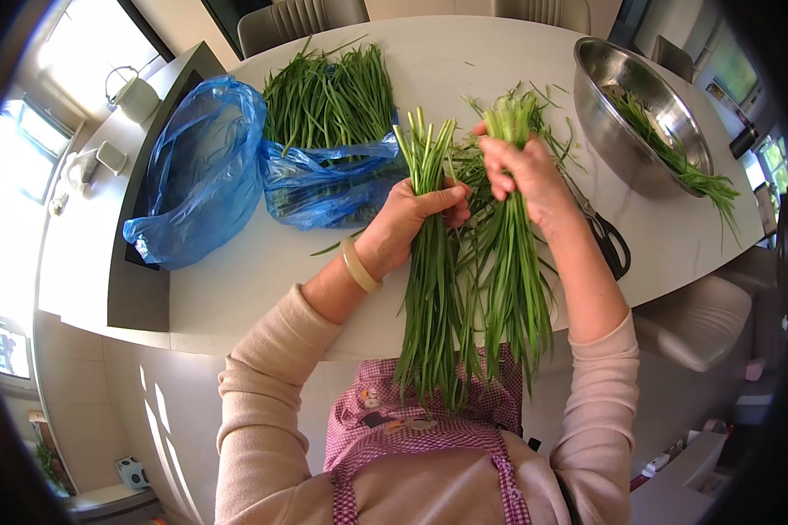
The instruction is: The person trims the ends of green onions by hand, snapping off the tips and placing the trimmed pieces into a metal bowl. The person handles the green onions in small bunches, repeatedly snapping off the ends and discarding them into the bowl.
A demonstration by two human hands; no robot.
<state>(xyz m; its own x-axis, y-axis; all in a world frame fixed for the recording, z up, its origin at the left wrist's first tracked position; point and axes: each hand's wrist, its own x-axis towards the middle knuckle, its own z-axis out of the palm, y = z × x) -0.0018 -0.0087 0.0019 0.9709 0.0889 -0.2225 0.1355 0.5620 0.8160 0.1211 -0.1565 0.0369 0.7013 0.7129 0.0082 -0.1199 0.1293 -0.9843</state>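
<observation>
My left hand (425, 210) grips a bunch of long green leafy stalks (431, 289), pale cut ends upward, leaves hanging past the table's near edge. To its right, my right hand (523, 175) holds another bunch (517, 289) near its pale upper ends. Loose stalks (474, 219) lie between and behind the two bunches. Black-handled scissors (611, 245) rest beside my right forearm, their blades partly hidden by leaves and arm. A large pile of stalks (328, 101) lies at the back left with a blue plastic bag (320, 188) around its front.
The pale oval table (446, 66) has a steel bowl (639, 131) with stalks draped over its rim at right. Another blue bag (197, 175) sits at left, by a counter with a light kettle (136, 101). Chairs (302, 22) surround the table, one (692, 319) at near right.
</observation>
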